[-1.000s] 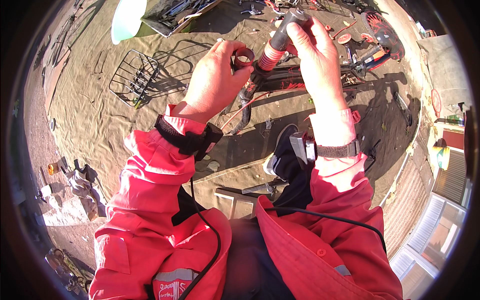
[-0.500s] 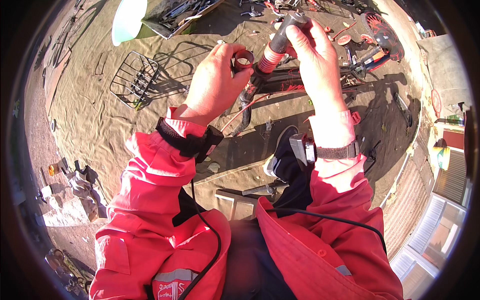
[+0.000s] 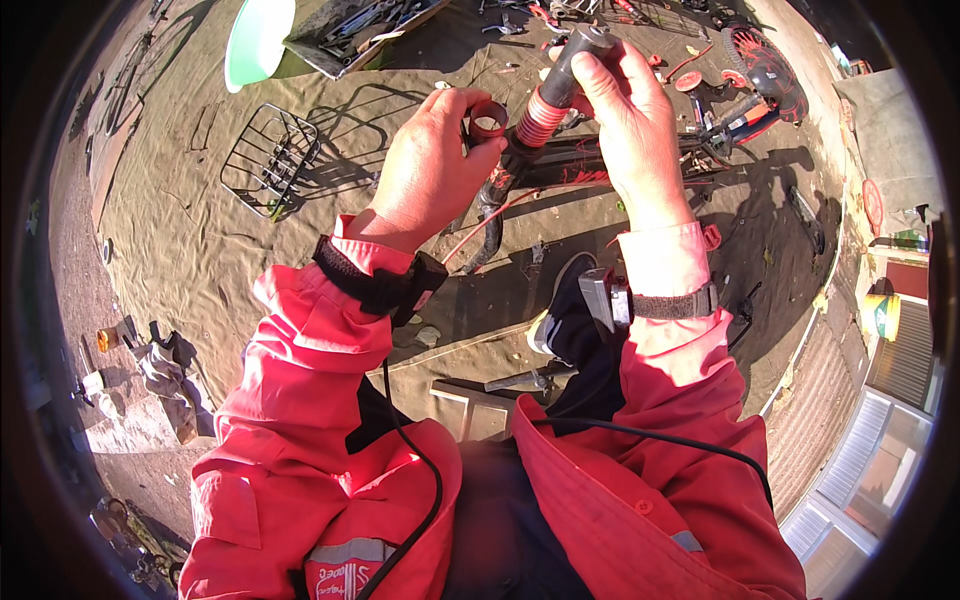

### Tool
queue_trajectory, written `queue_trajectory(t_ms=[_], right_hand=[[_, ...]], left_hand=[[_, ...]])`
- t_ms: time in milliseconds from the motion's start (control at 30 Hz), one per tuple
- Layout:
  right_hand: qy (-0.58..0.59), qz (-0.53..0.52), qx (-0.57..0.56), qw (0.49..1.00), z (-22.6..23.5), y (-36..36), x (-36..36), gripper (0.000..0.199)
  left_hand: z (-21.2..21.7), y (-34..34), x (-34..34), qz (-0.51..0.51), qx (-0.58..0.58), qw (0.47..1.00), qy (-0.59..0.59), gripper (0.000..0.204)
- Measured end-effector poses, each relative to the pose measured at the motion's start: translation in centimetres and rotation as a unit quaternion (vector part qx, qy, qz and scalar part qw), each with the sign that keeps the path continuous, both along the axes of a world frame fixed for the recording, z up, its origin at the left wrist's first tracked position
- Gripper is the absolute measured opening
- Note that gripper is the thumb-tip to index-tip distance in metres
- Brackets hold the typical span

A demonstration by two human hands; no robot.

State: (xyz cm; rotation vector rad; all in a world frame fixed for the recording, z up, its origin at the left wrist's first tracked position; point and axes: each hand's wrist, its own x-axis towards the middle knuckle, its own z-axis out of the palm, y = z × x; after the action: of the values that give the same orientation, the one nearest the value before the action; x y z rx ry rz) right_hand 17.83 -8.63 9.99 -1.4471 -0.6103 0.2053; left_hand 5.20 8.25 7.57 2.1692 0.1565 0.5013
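Note:
My left hand (image 3: 425,165) pinches a dark red ring (image 3: 488,120) between thumb and fingers. The ring is held just left of a stack of red rings (image 3: 541,118) around a black tube (image 3: 572,72). My right hand (image 3: 635,125) grips the upper part of this tube, its thumb lying along the near side and its other fingers partly hidden behind. Below the stack, the tilted tube meets a black bicycle frame (image 3: 565,165) with red markings, which extends to the right.
A wire bicycle rack (image 3: 270,160) lies on the brown ground sheet (image 3: 190,250) at left. Beyond it are a pale green basin (image 3: 257,45) and a tray of tools (image 3: 365,32). A knobbly wheel (image 3: 765,70) and loose parts lie at the far right.

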Motion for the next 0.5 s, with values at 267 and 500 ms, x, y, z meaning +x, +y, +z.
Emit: queue_trajectory(t_ms=[267, 500], right_hand=[[0.001, 0.003, 0.008, 1.0, 0.0, 0.1, 0.0, 0.033], [-0.001, 0.004, 0.013, 1.0, 0.0, 0.2, 0.0, 0.033]], left_hand=[[-0.2, 0.2, 0.0, 0.001, 0.007, 1.0, 0.017, 0.042], [1.6, 0.7, 0.6, 0.016, -0.061, 0.997, -0.054, 0.044]])
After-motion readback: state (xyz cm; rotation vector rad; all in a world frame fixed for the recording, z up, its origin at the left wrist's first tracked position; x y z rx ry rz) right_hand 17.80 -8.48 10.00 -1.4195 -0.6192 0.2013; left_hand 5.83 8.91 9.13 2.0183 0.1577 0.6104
